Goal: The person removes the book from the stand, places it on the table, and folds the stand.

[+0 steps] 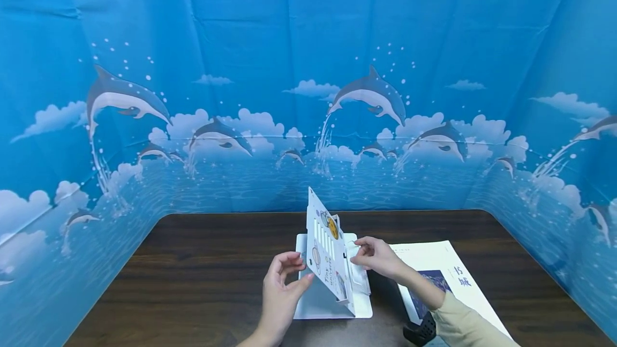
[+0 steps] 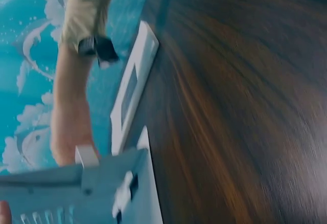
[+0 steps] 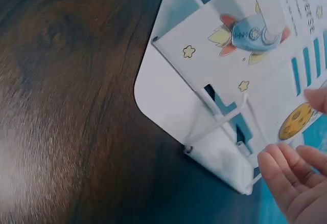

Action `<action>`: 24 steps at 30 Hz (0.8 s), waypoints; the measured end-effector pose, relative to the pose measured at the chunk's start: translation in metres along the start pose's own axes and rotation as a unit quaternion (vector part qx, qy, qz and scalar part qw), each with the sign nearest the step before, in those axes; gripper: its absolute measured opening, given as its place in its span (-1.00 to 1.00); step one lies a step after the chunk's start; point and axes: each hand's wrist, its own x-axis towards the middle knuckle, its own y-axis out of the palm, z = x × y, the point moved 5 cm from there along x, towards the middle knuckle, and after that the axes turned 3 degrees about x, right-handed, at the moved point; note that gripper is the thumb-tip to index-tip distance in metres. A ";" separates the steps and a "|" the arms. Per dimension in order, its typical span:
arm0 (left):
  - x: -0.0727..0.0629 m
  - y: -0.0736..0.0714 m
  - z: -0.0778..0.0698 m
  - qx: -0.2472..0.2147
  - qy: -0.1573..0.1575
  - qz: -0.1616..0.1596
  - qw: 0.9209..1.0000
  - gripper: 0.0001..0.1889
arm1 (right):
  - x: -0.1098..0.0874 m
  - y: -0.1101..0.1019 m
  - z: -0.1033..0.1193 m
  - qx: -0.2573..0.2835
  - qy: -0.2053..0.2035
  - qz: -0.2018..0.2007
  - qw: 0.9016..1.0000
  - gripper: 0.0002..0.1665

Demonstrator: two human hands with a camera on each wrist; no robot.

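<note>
A white metal book stand [image 1: 332, 304] with cartoon planets, a rocket and the words "Tiny universe" stands on the table, its printed panel [image 1: 324, 248] raised steeply above the flat base. My left hand [image 1: 284, 291] holds the panel's near-left edge between thumb and fingers; only a fingertip [image 2: 4, 215] shows in the left wrist view. At the stand's right side is my right hand [image 1: 378, 258], fingers loosely bent and thumb apart. In the right wrist view, its fingers [image 3: 286, 175] are beside a white folding ledge [image 3: 219, 165] with a thin clip arm [image 3: 222, 121].
To the right of the stand lies a white book [image 1: 465, 277] with a dark blue picture on its cover, partly under my right forearm. The dark wooden table [image 1: 202, 277] backs onto a blue dolphin-print curtain [image 1: 270, 68].
</note>
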 end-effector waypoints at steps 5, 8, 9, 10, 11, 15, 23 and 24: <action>0.012 -0.012 0.017 0.038 -0.025 0.052 0.998 -0.54 | -0.010 0.005 0.026 -0.045 -0.077 0.008 0.996 -0.34; 0.021 -0.018 0.033 0.085 -0.030 0.096 0.991 -0.56 | -0.017 0.014 0.041 -0.043 -0.125 0.033 0.991 -0.26; 0.024 -0.020 0.038 0.104 -0.029 0.112 0.988 -0.58 | -0.020 0.018 0.047 -0.041 -0.138 0.042 0.989 -0.22; 0.027 -0.021 0.044 0.120 -0.027 0.131 0.984 -0.59 | -0.022 0.021 0.051 -0.041 -0.148 0.049 0.987 -0.19; 0.030 -0.022 0.049 0.137 -0.024 0.151 0.979 -0.61 | -0.024 0.024 0.056 -0.046 -0.158 0.053 0.985 -0.16; 0.037 -0.022 0.068 0.187 -0.023 0.234 0.954 -0.64 | -0.030 0.035 0.071 -0.058 -0.200 0.062 0.976 -0.12; 0.045 -0.016 0.081 0.194 -0.019 0.309 0.931 -0.73 | -0.028 0.042 0.080 -0.078 -0.237 0.047 0.967 -0.17; 0.046 -0.016 0.082 0.196 -0.017 0.309 0.930 -0.75 | -0.027 0.043 0.080 -0.075 -0.236 0.046 0.968 -0.17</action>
